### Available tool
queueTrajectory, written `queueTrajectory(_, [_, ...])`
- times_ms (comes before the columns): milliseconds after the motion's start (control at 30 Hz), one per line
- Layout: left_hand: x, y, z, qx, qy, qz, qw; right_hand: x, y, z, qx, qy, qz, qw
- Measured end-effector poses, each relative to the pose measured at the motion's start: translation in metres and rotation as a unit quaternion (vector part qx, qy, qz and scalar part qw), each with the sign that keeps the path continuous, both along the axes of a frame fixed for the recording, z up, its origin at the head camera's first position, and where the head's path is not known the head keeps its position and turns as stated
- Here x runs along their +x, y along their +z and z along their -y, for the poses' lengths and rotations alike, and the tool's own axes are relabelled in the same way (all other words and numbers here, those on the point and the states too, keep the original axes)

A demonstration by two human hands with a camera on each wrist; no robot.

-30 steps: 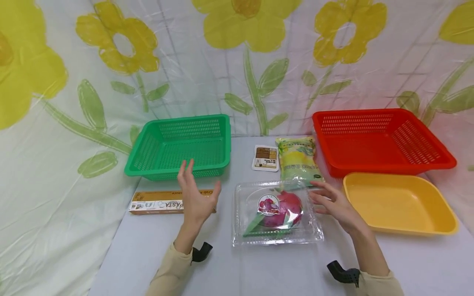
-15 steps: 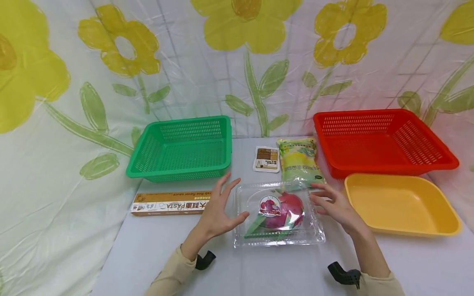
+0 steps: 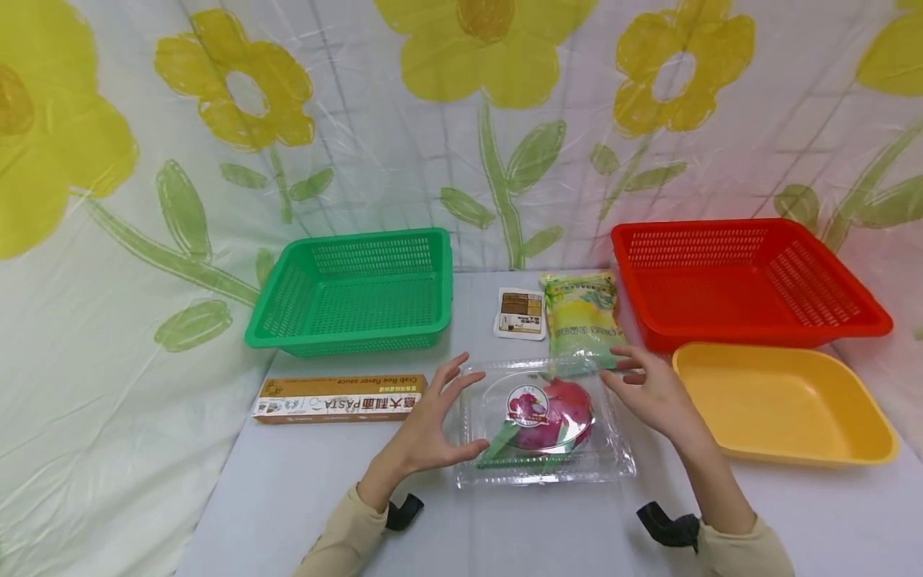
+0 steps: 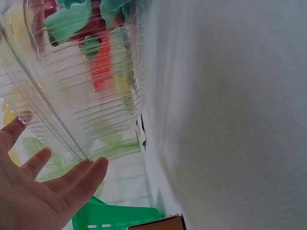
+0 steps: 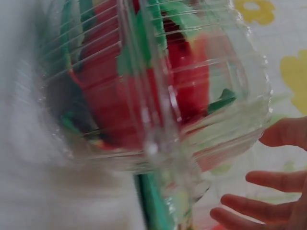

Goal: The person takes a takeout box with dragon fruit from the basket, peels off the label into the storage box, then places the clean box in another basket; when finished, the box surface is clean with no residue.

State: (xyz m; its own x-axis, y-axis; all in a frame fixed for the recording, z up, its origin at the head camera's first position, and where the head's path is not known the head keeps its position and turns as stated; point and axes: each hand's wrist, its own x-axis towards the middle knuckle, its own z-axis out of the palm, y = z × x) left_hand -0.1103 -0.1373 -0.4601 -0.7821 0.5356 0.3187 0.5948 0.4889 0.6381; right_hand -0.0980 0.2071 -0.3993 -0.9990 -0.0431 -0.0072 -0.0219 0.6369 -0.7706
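Note:
A clear plastic clamshell box (image 3: 613,449) with a round label lies on the white table, a red dragon fruit (image 3: 570,405) with green leaves inside. My left hand (image 3: 425,437) is at the box's left side, fingers spread and thumb apart. In the left wrist view its fingertips (image 4: 98,165) are right at the box's ribbed rim. At the far right corner is my right hand (image 3: 659,397), its fingers loosely bent. The right wrist view has the thumb of that hand (image 5: 283,191) at the box's edge and the other fingers apart from the plastic.
A pasta box (image 3: 339,398) lies left, below a green basket (image 3: 360,336). Behind the clamshell are a small flat packet (image 3: 521,314) and a yellow-green bag (image 3: 582,316). A red basket (image 3: 750,328) and yellow tray (image 3: 786,401) stand right. A flowered sheet (image 3: 389,160) hangs behind.
My left hand has moved right, from over the pasta box to the clamshell's left side, uncovering the pasta box. My right hand has shifted only slightly; the clamshell stays in place.

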Motion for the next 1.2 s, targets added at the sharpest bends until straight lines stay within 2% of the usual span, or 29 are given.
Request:
queueTrajectory(200, [0.001,-0.006,0.000,-0.006,0.012,-0.012,0.9998,0.001,0.014,0.013,0.063,-0.009,-0.026,0.9976])
queueTrajectory(300, [0.002,-0.008,0.000,-0.006,0.014,-0.017,0.9997,0.001,0.019,0.020,0.064,-0.009,-0.032,0.9974])
queueTrajectory(467, [0.003,-0.010,0.000,-0.002,0.012,-0.025,0.9996,0.001,0.024,0.033,0.048,0.010,-0.011,0.9988])
queueTrajectory(667, [0.004,-0.013,0.001,0.004,0.009,-0.023,0.9997,0.003,0.019,0.054,0.040,0.056,0.001,0.9976])
queueTrajectory(800, [0.005,-0.014,0.003,0.003,0.011,-0.028,0.9995,0.005,0.013,0.067,0.033,0.065,0.004,0.9973])
queueTrajectory(1033, [0.007,-0.015,0.003,0.002,0.012,-0.036,0.9993,0.004,0.008,0.079,0.046,0.084,-0.021,0.9952])
queueTrajectory(1200, [0.006,-0.016,0.003,0.010,0.010,-0.030,0.9995,0.003,0.007,0.083,0.057,0.081,-0.029,0.9947])
